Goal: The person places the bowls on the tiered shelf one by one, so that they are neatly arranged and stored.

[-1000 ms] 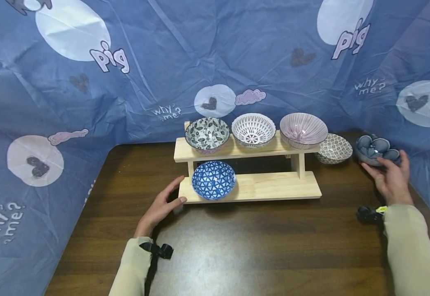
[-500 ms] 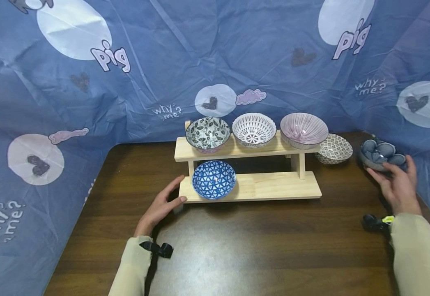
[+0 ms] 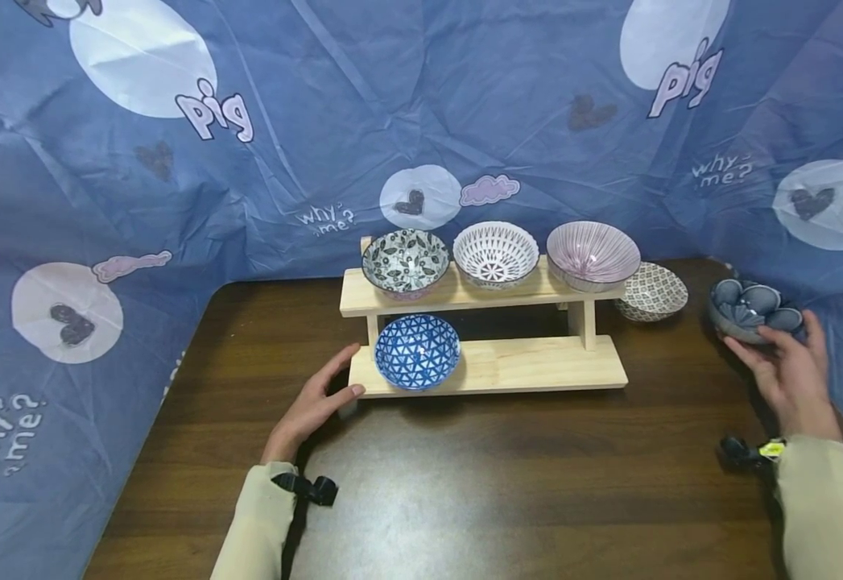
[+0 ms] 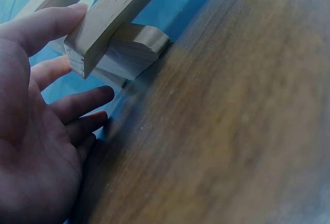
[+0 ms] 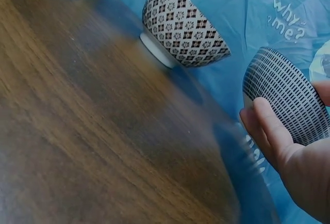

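Observation:
At the far right my right hand [image 3: 791, 374] holds a dark grey-blue bowl [image 3: 747, 329] with a petal pattern inside, fingers at its base and thumb side along the rim. The right wrist view shows fine dark dashes on the outside of this bowl [image 5: 283, 95], tilted and close over the table edge. My left hand [image 3: 312, 411] grips the left end of a two-tier wooden stand [image 3: 537, 366], thumb at the front edge of the lower board. Beside it on that board sits a blue bowl [image 3: 417, 352] with white triangles.
On the upper board stand a black-leaf bowl [image 3: 405, 262], a white dashed bowl [image 3: 496, 254] and a purple-striped bowl [image 3: 592, 255]. A brown-patterned bowl [image 3: 653, 292] stands on the dark wooden table [image 3: 501, 483] right of the stand. Blue printed cloth [image 3: 305, 105] hangs behind.
My right hand has shifted to the right and slightly towards me with the grey-blue bowl. The left hand and the stand keep their places.

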{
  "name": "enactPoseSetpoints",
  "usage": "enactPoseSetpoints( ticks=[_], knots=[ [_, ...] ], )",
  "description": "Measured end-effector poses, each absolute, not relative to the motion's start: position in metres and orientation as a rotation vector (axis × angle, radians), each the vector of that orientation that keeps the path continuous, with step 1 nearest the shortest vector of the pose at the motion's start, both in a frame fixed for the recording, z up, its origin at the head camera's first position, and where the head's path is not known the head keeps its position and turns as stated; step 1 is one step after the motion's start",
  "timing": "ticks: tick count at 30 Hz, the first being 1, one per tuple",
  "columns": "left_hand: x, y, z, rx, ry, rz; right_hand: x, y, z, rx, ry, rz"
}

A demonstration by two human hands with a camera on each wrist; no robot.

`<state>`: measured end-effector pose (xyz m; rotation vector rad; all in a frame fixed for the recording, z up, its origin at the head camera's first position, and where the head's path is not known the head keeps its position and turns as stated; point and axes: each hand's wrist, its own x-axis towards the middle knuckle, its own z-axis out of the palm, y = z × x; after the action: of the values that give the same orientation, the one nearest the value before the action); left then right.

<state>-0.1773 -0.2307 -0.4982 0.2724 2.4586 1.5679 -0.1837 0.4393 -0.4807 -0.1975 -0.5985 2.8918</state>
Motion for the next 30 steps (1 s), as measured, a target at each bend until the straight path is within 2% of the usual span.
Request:
enactPoseSetpoints(
  ticks=[11, 18, 30],
  knots=[
    [-0.178, -0.231, -0.5, 0.282, 2.462, 1.569, -0.169, 0.433, -0.473, -0.057, -0.674, 2.886],
    [-0.177, -0.231, -0.499, 0.266, 2.463, 1.561, -0.161, 0.427, -0.466, -0.088, -0.716, 2.902],
    [-0.177, -0.231, -0.499, 0.257, 2.458, 1.556, -0.146, 0.41, -0.452, 0.007, -0.735, 2.949]
  ],
)
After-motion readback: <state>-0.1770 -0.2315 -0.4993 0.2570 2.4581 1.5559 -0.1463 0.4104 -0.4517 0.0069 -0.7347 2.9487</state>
